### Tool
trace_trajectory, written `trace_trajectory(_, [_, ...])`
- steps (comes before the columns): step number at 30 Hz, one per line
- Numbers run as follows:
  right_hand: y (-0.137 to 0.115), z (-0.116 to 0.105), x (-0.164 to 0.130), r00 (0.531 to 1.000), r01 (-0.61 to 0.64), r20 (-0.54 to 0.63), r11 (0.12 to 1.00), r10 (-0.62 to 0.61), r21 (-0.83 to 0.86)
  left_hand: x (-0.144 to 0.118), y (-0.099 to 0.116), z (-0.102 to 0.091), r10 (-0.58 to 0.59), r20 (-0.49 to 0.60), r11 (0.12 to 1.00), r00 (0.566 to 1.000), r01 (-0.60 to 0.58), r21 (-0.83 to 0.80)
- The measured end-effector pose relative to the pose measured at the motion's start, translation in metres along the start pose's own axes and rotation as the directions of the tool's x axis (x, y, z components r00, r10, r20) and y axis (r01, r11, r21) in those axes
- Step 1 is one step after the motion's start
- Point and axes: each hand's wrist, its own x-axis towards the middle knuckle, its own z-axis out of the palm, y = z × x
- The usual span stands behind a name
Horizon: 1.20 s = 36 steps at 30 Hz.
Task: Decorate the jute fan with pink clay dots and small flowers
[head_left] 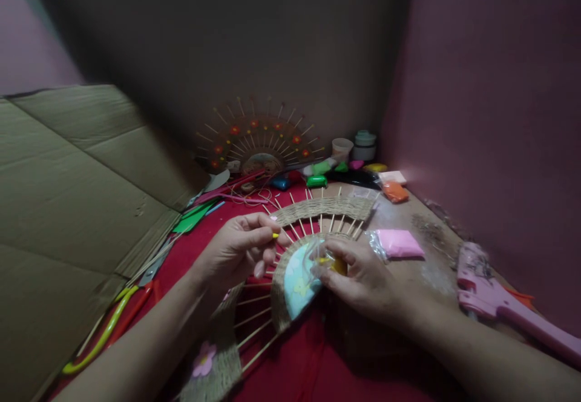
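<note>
Between the thumb and fingertips of my left hand (238, 247) is a small piece of yellow clay (275, 235). My right hand (363, 278) grips a clear plastic packet of yellow clay (336, 264). Under both hands lies a fan-shaped craft of thin sticks, with a woven twine band (327, 210) around its outer part. A light blue half-disc (295, 278) with pale yellow shapes forms its centre, partly covered by my right hand. On the near left part of the band sits a pink flower (204, 359) with a yellow middle.
Pink clay in a packet (402, 244) and an orange packet (394, 192) lie right. A pink glue gun (488, 299) rests by the wall. Scissors (111, 329) lie beside a cardboard sheet (68, 208) on the left. Another stick fan (254, 125) with red flowers leans behind.
</note>
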Motion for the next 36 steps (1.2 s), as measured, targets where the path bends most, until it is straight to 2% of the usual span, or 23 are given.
trace_trajectory(2, [0.000,0.000,0.000,1.000,-0.006,0.007,1.000,0.006,0.016,-0.001,0.005,0.001,0.038,-0.032,0.999,0.999,-0.038,0.003])
trace_trajectory(6, [0.000,0.000,-0.001,1.000,0.000,0.015,1.000,0.000,0.018,-0.004,0.022,0.000,0.201,-0.112,0.979,0.973,-0.203,-0.010])
trace_trajectory(10, [-0.001,0.000,-0.003,1.000,0.007,0.019,1.000,-0.006,-0.012,-0.004,0.028,-0.006,0.285,-0.128,0.958,0.950,-0.287,0.002])
trace_trajectory(15, [0.001,0.000,-0.003,1.000,0.010,0.017,1.000,-0.010,-0.017,0.001,0.022,-0.011,0.225,-0.134,0.974,0.965,-0.218,0.064])
trace_trajectory(25, [0.000,-0.001,-0.004,0.998,-0.029,0.056,0.999,0.030,-0.019,0.003,0.021,-0.012,0.172,-0.018,0.985,0.985,-0.171,0.023])
trace_trajectory(28, [0.004,0.000,-0.004,0.995,-0.081,0.057,0.997,0.082,-0.015,0.003,0.018,-0.014,0.171,-0.009,0.985,0.985,-0.171,0.032])
trace_trajectory(33, [0.002,-0.004,-0.004,0.961,-0.235,0.169,0.968,0.219,0.085,0.004,0.015,-0.014,0.231,-0.017,0.973,0.973,-0.230,0.033])
trace_trajectory(36, [-0.001,-0.009,-0.003,0.945,-0.286,0.211,0.943,0.249,0.169,0.004,0.016,-0.011,0.179,0.002,0.983,0.984,-0.179,0.034])
